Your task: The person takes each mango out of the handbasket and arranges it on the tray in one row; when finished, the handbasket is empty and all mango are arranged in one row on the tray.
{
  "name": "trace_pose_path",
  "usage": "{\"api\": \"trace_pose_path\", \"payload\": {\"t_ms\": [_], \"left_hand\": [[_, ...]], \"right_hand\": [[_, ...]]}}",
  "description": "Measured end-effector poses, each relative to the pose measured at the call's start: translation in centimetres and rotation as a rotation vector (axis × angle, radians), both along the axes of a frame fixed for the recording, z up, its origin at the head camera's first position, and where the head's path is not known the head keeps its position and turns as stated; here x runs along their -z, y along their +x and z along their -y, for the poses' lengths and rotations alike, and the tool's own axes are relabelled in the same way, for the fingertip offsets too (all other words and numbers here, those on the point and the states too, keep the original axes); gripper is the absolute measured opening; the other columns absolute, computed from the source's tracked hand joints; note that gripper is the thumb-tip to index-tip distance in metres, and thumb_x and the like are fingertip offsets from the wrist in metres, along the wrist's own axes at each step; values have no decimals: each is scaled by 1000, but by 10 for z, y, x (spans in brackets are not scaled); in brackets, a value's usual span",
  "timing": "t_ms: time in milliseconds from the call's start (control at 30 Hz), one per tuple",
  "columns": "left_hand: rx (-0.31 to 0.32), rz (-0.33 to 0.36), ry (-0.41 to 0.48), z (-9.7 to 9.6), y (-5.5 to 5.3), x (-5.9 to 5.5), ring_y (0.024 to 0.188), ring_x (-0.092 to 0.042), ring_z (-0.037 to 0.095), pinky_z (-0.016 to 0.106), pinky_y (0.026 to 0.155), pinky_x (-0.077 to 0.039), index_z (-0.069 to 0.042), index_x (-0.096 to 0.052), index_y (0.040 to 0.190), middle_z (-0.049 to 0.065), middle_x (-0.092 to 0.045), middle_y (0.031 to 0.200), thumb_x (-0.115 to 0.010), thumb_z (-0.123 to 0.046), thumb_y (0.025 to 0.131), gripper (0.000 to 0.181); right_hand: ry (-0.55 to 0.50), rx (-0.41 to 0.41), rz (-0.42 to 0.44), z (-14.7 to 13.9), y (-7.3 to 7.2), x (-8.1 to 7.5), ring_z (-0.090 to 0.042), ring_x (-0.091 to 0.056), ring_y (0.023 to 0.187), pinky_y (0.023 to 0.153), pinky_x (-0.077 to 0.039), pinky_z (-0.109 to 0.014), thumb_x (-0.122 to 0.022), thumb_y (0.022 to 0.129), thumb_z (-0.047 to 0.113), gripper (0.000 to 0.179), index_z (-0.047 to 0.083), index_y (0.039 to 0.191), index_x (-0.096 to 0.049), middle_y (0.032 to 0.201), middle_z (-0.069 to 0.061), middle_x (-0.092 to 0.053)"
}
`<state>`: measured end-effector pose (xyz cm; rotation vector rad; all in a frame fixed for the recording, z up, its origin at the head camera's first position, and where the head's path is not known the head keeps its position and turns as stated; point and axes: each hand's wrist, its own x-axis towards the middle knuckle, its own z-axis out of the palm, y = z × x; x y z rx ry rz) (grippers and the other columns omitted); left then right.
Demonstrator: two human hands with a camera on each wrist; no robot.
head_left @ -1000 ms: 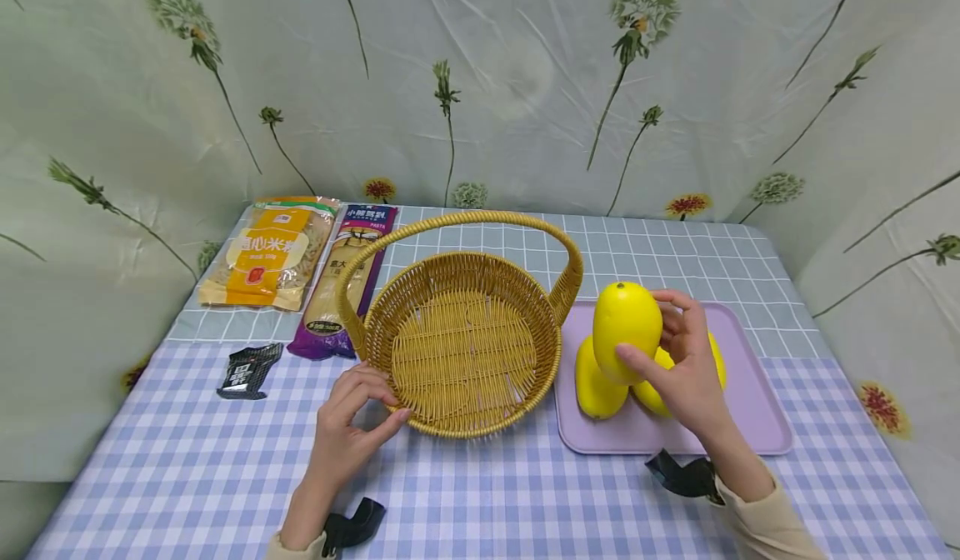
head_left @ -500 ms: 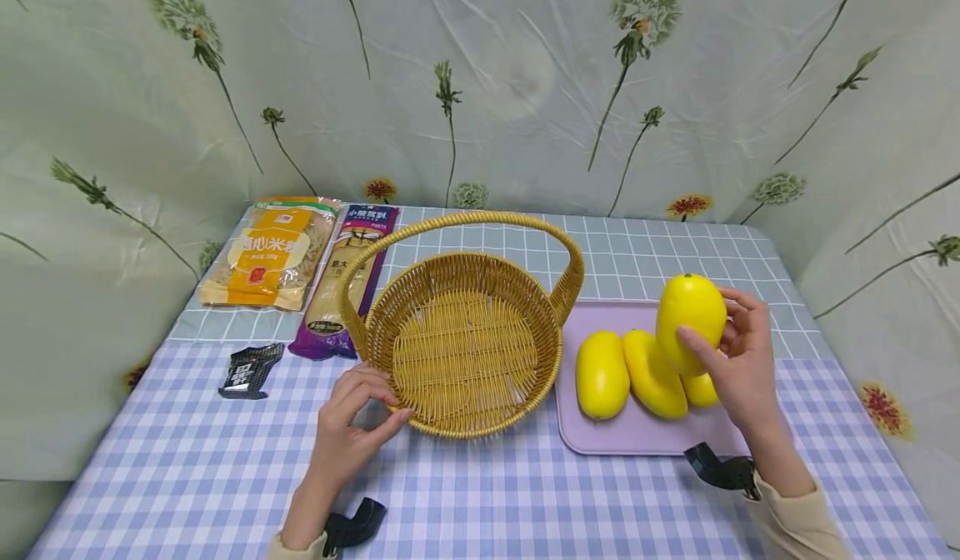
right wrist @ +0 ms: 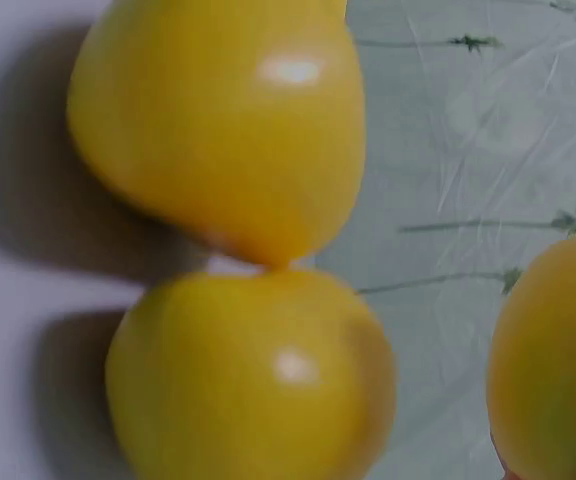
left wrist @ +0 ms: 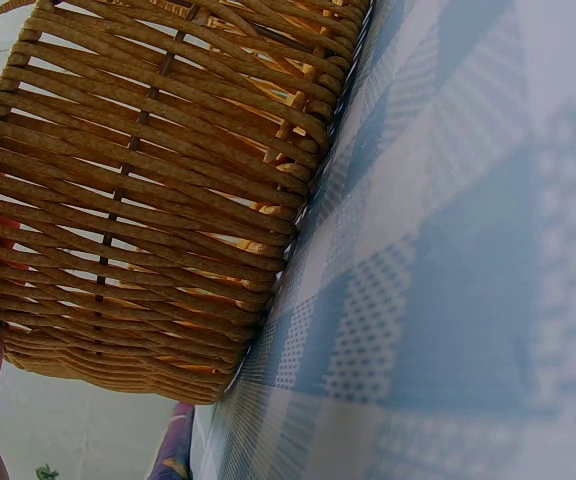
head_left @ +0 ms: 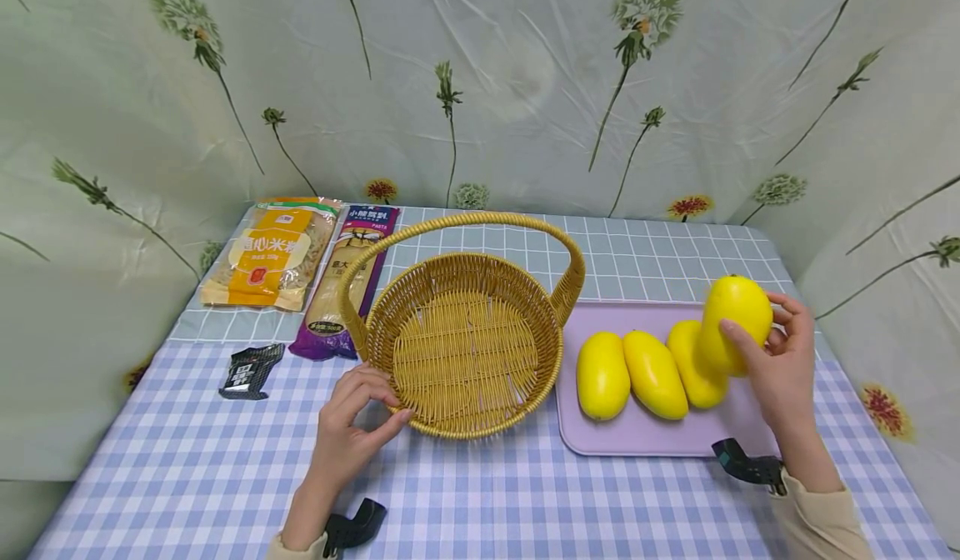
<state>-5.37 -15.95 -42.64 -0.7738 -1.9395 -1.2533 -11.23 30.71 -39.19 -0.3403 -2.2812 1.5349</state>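
My right hand (head_left: 783, 372) grips a yellow mango (head_left: 738, 318) above the right part of a lilac tray (head_left: 637, 442), thumb on its near side and fingers behind. Three more mangoes (head_left: 602, 377) lie side by side on the tray; the held one overlaps the rightmost in the head view. Low in the right wrist view, two tray mangoes (right wrist: 248, 380) sit close together, with the held mango at the right edge. My left hand (head_left: 352, 418) holds the near left rim of a round wicker basket (head_left: 465, 360), whose arched handle stands up and whose bottom is bare.
Behind the basket's left side lie a purple pasta pack (head_left: 337, 293) and an orange-labelled bag of rice noodles (head_left: 266, 252). A small black packet (head_left: 251, 371) is nearer the front left. A floral curtain (head_left: 510, 85) hangs behind the checked tablecloth (head_left: 480, 502).
My right hand has carried the mango rightward across the tray, uncovering the mangoes lying there. The left hand and the basket have stayed where they were.
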Motion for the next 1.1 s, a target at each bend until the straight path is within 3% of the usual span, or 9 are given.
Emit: {"api": "trace_pose_path", "payload": {"t_ms": [200,500,667,900,1100], "left_hand": [[-3,3,-3,-1,1,-1,83,-55,26,40,101,-39,-1,-59,74,8,-60,84,-72,-25,86,30],[-4,3,-7,-1,0,-2,85,-55,21,39,100,-39,-1,-59,74,8,-60,84,-73,-25,86,30],[1,-6,-7,-1,0,-2,85,-55,21,38,101,-39,-1,-59,74,8,-60,84,-73,-25,86,30],[2,15,-8,-1,1,-2,86,-54,21,33,102,-37,-1,-58,74,8,-59,84,-71,-26,87,31],[-7,4,-10,0,1,-1,85,-55,21,38,100,-39,-1,-59,74,8,-59,84,-72,-25,86,30]], "right_hand": [[91,68,57,-23,-4,18,-10,-46,86,69,-43,-6,-68,89,24,58,30,138,-38,110,7,-39],[132,134,158,-45,-6,27,-12,-38,80,61,-36,-16,-70,86,33,61,33,139,-38,107,10,-38],[168,130,187,-65,-8,44,-15,-36,81,57,-36,-18,-70,85,40,63,34,139,-38,107,9,-38],[230,139,257,-75,-8,56,-18,-36,83,59,-36,-22,-68,85,45,68,28,142,-35,118,-3,-39],[273,123,251,-85,-12,67,-18,-36,81,60,-36,-23,-68,84,46,68,29,142,-37,120,-6,-40]]}}
